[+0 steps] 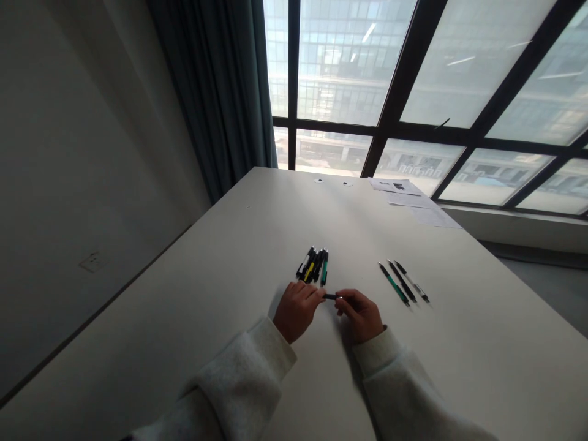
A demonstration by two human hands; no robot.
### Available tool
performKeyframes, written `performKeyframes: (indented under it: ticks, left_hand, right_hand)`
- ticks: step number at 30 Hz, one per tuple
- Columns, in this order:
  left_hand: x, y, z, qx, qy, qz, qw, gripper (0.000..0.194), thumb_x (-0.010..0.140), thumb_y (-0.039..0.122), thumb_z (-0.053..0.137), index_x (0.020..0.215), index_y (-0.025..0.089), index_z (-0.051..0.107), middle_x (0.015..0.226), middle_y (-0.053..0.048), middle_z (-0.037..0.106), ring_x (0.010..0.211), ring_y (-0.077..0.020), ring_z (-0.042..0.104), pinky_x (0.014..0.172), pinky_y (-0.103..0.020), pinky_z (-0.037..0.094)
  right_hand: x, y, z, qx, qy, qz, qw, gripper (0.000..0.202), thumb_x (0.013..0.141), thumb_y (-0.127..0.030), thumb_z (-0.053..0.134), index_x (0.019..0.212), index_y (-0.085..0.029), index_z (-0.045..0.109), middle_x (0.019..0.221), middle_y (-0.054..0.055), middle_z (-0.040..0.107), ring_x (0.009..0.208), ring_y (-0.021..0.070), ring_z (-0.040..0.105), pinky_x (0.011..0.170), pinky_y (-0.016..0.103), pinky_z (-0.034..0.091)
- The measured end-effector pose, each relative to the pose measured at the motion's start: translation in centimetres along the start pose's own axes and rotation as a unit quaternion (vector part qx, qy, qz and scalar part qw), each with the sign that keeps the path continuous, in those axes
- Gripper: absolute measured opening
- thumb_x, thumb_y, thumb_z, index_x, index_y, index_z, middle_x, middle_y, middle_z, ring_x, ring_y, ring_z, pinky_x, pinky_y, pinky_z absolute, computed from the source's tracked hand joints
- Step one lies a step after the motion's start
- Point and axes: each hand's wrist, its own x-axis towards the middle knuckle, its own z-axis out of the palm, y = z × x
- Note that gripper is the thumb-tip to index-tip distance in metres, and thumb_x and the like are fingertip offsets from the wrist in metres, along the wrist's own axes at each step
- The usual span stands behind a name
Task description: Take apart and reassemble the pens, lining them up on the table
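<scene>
Between my two hands, just above the white table [220,269], lies a dark pen [329,296], level from left to right. My left hand [298,306] is closed on its left end, and my right hand [361,312] pinches its right end. Most of the pen is hidden by fingers. Right beyond my left hand is a bunch of pens [313,264], several black ones with white, yellow and green parts. To the right of my right hand lie a green-and-black pen [394,284], a black pen [402,282] and a black-and-white pen [412,282], side by side and slanted.
Printed papers [408,199] lie at the table's far right corner. Two small round fittings, a left one [318,180] and a right one [347,184], sit near the far edge. Behind stand a dark curtain [220,79] and large windows [340,61]. A wall [82,184] runs along the left.
</scene>
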Motion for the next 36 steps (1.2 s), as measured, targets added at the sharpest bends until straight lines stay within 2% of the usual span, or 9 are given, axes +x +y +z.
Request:
performKeyframes:
  ticks: [5,8,10,14,18,22,27,36]
  left_hand:
    - [0.0,0.0,-0.1,0.001,-0.001,-0.006,1.000,0.015,0.095,0.027,0.050,0.103,0.022,0.062,0.086,-0.003,0.066,0.079,-0.0194,0.053,0.069,-0.035,0.035]
    - [0.1,0.0,-0.1,0.001,-0.002,-0.010,1.000,0.015,0.095,0.027,0.050,0.104,0.023,0.062,0.087,-0.003,0.066,0.080,-0.0192,0.053,0.069,-0.035,0.035]
    - [0.1,0.0,-0.1,-0.001,-0.002,-0.013,1.000,0.015,0.095,0.027,0.050,0.103,0.022,0.062,0.088,-0.004,0.066,0.080,-0.0190,0.053,0.069,-0.035,0.036]
    - [0.1,-0.1,0.0,-0.002,-0.005,-0.014,1.000,0.014,0.094,0.027,0.052,0.103,0.023,0.062,0.088,-0.002,0.066,0.080,-0.0189,0.053,0.070,-0.034,0.036]
    - [0.0,-0.1,0.1,-0.003,-0.006,-0.016,1.000,0.014,0.094,0.026,0.052,0.103,0.023,0.061,0.088,-0.002,0.066,0.080,-0.0187,0.053,0.070,-0.034,0.035]
    - [0.0,-0.1,0.1,0.000,-0.003,-0.012,1.000,0.013,0.094,0.026,0.052,0.103,0.023,0.061,0.087,-0.002,0.066,0.080,-0.0188,0.053,0.069,-0.034,0.035]
    - [0.0,-0.1,0.1,0.002,-0.012,-0.012,1.000,0.014,0.094,0.026,0.052,0.104,0.023,0.061,0.087,-0.003,0.066,0.081,-0.0195,0.053,0.070,-0.034,0.035]
    - [0.0,-0.2,0.1,-0.001,-0.005,-0.024,1.000,0.012,0.095,0.026,0.050,0.102,0.020,0.058,0.091,-0.004,0.066,0.082,-0.0189,0.056,0.072,-0.034,0.038]
  right_hand:
    - [-0.1,-0.2,0.0,0.001,-0.002,-0.015,1.000,0.023,0.073,-0.033,0.075,0.090,-0.019,0.069,0.070,0.003,0.068,0.060,0.0161,0.062,0.061,0.031,0.053]
    - [0.0,-0.7,0.2,0.019,0.002,-0.006,1.000,0.040,0.067,-0.037,0.079,0.101,-0.019,0.067,0.083,0.005,0.069,0.067,0.0176,0.063,0.063,0.033,0.054]
    - [0.0,-0.9,0.4,0.014,0.007,0.024,1.000,0.043,0.066,-0.042,0.079,0.100,-0.018,0.067,0.078,0.004,0.068,0.061,0.0164,0.060,0.058,0.031,0.053]
    - [-0.1,-1.0,0.5,-0.034,0.001,0.063,0.997,0.034,0.077,-0.051,0.068,0.075,-0.017,0.064,0.060,0.002,0.061,0.051,0.0139,0.053,0.047,0.026,0.046]
    - [-0.1,-0.9,0.4,-0.015,-0.009,0.040,0.999,0.032,0.075,-0.048,0.070,0.083,-0.018,0.064,0.059,-0.001,0.058,0.051,0.0133,0.052,0.047,0.025,0.046]
    - [-0.1,-0.8,0.5,0.023,-0.004,0.038,0.999,0.042,0.070,-0.047,0.075,0.099,-0.020,0.062,0.074,0.001,0.062,0.056,0.0138,0.056,0.047,0.025,0.048]
    - [-0.1,-0.8,0.5,-0.020,-0.011,0.056,0.998,0.035,0.073,-0.049,0.071,0.085,-0.017,0.065,0.059,0.000,0.059,0.051,0.0141,0.054,0.047,0.026,0.047]
    - [-0.2,-0.7,0.5,-0.006,0.025,0.023,0.999,0.033,0.073,-0.048,0.072,0.087,-0.018,0.065,0.057,-0.002,0.058,0.049,0.0136,0.052,0.045,0.026,0.045]
